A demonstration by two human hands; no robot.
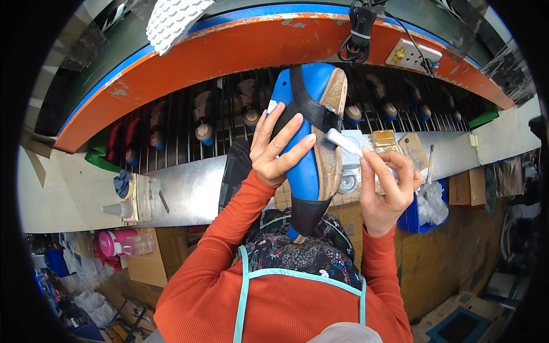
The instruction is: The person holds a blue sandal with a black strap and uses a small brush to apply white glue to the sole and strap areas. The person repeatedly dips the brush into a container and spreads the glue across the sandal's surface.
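In front of me a sandal on a blue shoe last [303, 150] stands tilted, sole edge turned to the right. Its black straps [305, 94] wrap the last, and the brown cork sole [328, 166] shows along the side. My left hand [277, 146] grips the last from the left, fingers spread across the blue side and the strap. Between the thumb and fingers of my right hand [389, 186] is a slim white brush [345, 143]. Its head lies at the cork edge just below the upper strap end; its bristles are hard to make out.
Behind, a conveyor of dark rods [229, 108] carries several sandals on lasts beneath an orange-red machine edge [240, 48]. White containers [347, 182] stand on the bench right of the sandal. A blue bin [413, 216] holds crumpled plastic. A metal strip [164, 202] lies on the bench at left.
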